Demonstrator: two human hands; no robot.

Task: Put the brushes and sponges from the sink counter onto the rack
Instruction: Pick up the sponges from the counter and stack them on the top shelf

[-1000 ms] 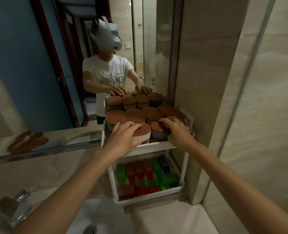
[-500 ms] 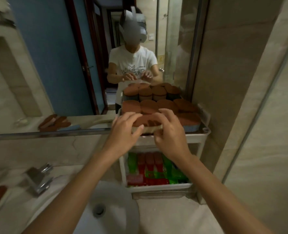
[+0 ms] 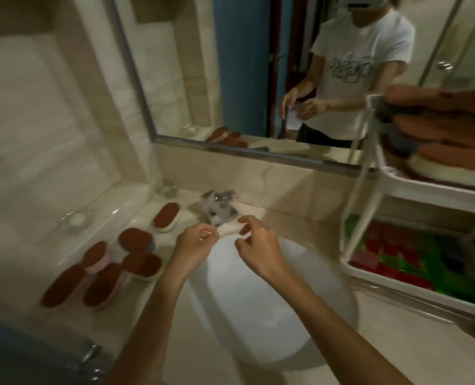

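My left hand (image 3: 194,243) hangs over the back rim of the sink (image 3: 258,295), its fingers (image 3: 207,232) curled loosely and gripping nothing, though a thin pale streak crosses them that I cannot make out. My right hand (image 3: 258,245) sits just beside it, apart from it, its fingers (image 3: 247,222) bent and slack with the thumb out, empty as well. Both float just in front of the tap (image 3: 216,207) without touching it.

To my left on the worktop (image 3: 72,315) lie the brushes (image 3: 136,254) (brown tops, pale bodies), a loose cluster of five near the sink's edge, some touching each other, and one more (image 3: 166,218) lying alone just beside the tap.

To my right stands the rack (image 3: 369,173). Its upper tier is packed with brown-topped brushes (image 3: 447,134), and its lower tray holds red and green sponges (image 3: 392,254). The mirror (image 3: 230,79) runs behind the worktop.
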